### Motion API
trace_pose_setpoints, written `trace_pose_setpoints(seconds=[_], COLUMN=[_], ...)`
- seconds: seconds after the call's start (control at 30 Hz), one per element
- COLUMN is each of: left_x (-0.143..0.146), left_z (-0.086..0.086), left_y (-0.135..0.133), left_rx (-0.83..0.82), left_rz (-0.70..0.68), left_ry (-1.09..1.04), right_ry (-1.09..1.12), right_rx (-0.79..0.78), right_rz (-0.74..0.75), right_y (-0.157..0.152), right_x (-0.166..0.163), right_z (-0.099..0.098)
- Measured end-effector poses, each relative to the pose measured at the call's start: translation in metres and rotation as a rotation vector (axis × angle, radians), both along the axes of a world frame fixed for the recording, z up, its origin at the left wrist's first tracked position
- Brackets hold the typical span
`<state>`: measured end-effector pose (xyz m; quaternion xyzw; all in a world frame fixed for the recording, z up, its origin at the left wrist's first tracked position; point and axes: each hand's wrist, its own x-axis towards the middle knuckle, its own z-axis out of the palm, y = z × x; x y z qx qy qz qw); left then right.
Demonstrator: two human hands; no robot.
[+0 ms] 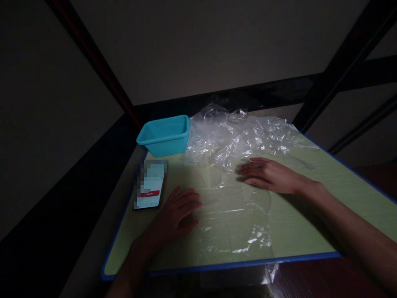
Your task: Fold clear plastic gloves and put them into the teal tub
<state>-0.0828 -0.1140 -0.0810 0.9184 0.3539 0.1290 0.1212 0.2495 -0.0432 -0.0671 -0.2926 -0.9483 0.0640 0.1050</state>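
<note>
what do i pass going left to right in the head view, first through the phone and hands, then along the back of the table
Phone → left hand → right hand; along the back, turquoise tub → crumpled clear plastic.

The screen of the phone is pixelated past reading, the right hand blurs at the fingertips, the bottom edge cuts off the left forearm and the overhanging end of the clear plastic, and the right edge crops the table and right forearm
</note>
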Motion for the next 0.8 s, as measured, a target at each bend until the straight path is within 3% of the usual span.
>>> trace_pose_setpoints(seconds=[0.3,0.8], left_x=[0.001,0.004], left_z=[0.001,0.001], left_y=[-0.001,-0.001], left_rx=[0.072,0.095], left_rz=[0.019,0.001], left_ry=[-0.049,-0.071], right_ry=[0.006,0.067], right_rx=[0.025,-0.097], right_rz=[0.016,0.085], right_y=[-0.001,-0.010], right_x=[-0.001,-0.016], right_z=[0.002,0.001])
